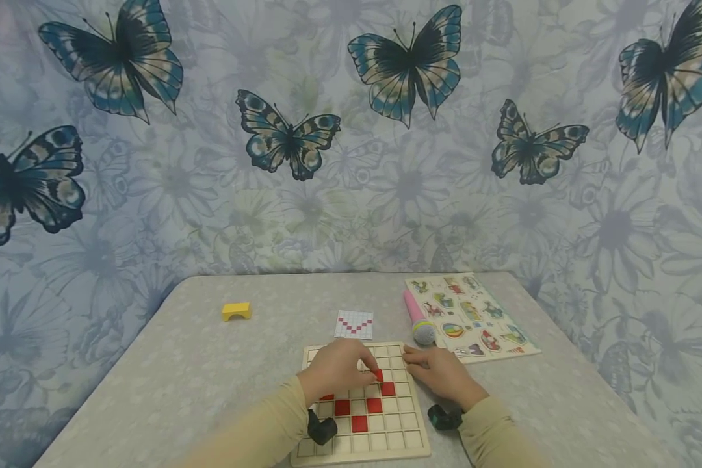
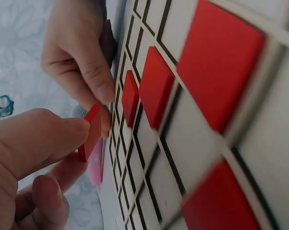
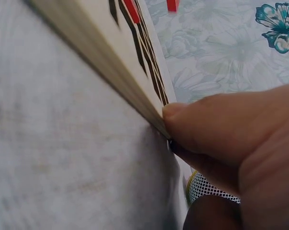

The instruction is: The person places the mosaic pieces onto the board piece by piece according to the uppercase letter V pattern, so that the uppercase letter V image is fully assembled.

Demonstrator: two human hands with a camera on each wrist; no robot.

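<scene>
My left hand (image 1: 340, 372) pinches a thin red square tile (image 2: 91, 134) between thumb and fingers, above the wooden grid board (image 1: 418, 445). In the left wrist view the tile stands on edge, apart from the board. Several red tiles (image 1: 359, 424) lie in the grid squares in a V-like arrangement; the left hand partly covers one. At the far right of the board, my right hand (image 1: 444, 374) rests thumb and fingertips against the edge. The right wrist view shows the thumb (image 3: 183, 122) pressed on the board's rim.
Behind the board lies a small card (image 1: 353, 325) printed with a V of pinkish-red squares on a grid. A pink toy microphone (image 1: 414, 312) lies beside a picture puzzle board (image 1: 520, 348) at right. A yellow arch block (image 1: 236, 311) stands at back left. Butterfly-patterned fabric (image 1: 351, 221) hangs behind.
</scene>
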